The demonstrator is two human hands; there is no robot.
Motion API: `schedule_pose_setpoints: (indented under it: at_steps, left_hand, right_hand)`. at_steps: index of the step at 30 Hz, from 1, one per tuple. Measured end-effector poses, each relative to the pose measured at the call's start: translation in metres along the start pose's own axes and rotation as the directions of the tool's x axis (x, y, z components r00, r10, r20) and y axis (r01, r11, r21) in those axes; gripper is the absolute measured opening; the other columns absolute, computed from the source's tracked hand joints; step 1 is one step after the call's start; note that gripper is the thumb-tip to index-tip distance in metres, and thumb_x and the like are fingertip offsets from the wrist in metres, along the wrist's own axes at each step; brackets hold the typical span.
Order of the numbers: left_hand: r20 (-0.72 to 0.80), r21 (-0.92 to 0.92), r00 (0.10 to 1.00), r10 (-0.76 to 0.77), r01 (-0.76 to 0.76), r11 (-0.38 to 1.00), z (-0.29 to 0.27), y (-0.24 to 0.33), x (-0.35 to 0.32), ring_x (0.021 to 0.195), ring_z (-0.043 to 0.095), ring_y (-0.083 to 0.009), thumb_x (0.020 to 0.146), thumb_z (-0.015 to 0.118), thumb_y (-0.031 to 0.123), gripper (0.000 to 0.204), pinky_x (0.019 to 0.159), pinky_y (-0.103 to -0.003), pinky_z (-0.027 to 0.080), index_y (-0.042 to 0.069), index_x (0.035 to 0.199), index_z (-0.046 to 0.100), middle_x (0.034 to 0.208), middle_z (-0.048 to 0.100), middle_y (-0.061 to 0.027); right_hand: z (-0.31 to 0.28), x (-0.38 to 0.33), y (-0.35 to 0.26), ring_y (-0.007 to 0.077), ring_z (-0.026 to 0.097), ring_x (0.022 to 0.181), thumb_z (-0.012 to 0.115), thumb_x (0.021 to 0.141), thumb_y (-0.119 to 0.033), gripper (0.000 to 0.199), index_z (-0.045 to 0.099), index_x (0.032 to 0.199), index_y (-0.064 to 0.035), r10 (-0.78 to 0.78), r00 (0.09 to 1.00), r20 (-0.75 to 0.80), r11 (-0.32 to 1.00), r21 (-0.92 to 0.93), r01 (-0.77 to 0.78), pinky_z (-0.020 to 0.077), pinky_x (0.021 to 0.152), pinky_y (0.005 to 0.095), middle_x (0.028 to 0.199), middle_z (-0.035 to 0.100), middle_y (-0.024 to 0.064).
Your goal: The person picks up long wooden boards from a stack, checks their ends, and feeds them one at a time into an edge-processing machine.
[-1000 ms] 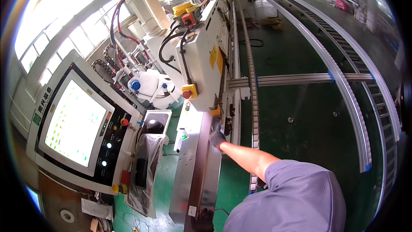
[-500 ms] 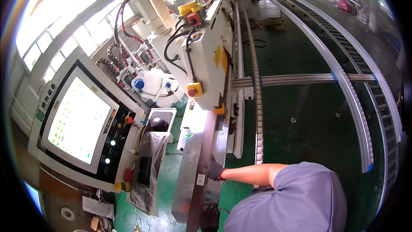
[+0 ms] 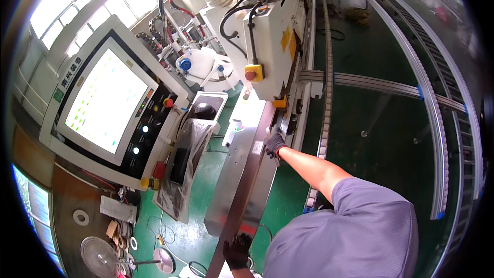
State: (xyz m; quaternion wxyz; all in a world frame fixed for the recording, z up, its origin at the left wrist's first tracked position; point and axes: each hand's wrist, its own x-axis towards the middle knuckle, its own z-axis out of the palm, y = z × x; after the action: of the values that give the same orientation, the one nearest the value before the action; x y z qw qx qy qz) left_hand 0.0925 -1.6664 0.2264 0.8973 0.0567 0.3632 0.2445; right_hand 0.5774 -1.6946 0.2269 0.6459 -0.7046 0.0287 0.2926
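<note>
Well, right hand (image 3: 275, 143): through my remote view it was dark-gloved and sat at the right edge of the brown strip (image 3: 246, 188), just beside the pale label (image 3: 257, 148); its fingers looked bent, but I could not tell whether they pinched anything.
Left hand (image 3: 236, 251): I saw it, gloved too, low in the view over the near part of the strip; its grip was too dark for me to tell.
Brown strip: it lay lengthwise along the metal bed (image 3: 224, 190), reaching from the left hand past the right one toward the machine head (image 3: 267, 46).
Machine head: it stood beyond the right hand, white, with a red button (image 3: 250, 75) on a yellow box and an orange block (image 3: 279, 102) at its foot.
White tray (image 3: 213, 99): I had it left of the bed, a clear plastic sheet (image 3: 198, 144) beside it.
Control panel (image 3: 108, 100): its lit screen faced me, farther left.
Roller rail (image 3: 325, 98): it ran right of the bed, above green floor (image 3: 288, 198).
</note>
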Motion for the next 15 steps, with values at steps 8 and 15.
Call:
schedule_pose_setpoints:
  at_steps: [8,15]
  left_hand:
    - [0.22,-0.145,0.957,-0.19,0.225,0.964,0.043,-0.024,0.068,0.119,0.049,-0.0439,0.096,0.039,0.041,0.05,0.108,-0.057,0.034,-0.002,0.116,0.056,0.121,0.056,-0.0247]
    - [0.145,0.172,0.972,-0.182,0.157,0.973,0.053,-0.044,0.098,0.124,0.049,-0.0363,0.099,0.044,0.031,0.039,0.109,-0.049,0.036,0.003,0.124,0.055,0.129,0.055,-0.0194]
  right_hand:
    - [0.029,-0.122,0.071,0.0327,0.068,0.09,0.064,0.082,-0.027,0.098,0.001,0.148,0.0097,-0.102,0.941,0.322,0.938,-0.283,0.198,0.0545,0.064,0.0414,0.118,0.056,0.0347]
    - [0.036,-0.12,0.054,0.0325,0.066,0.057,0.059,0.086,-0.031,0.1,-0.008,0.147,0.0113,-0.039,0.973,0.229,0.905,-0.405,0.132,0.0555,0.059,0.0427,0.076,0.067,0.0245]
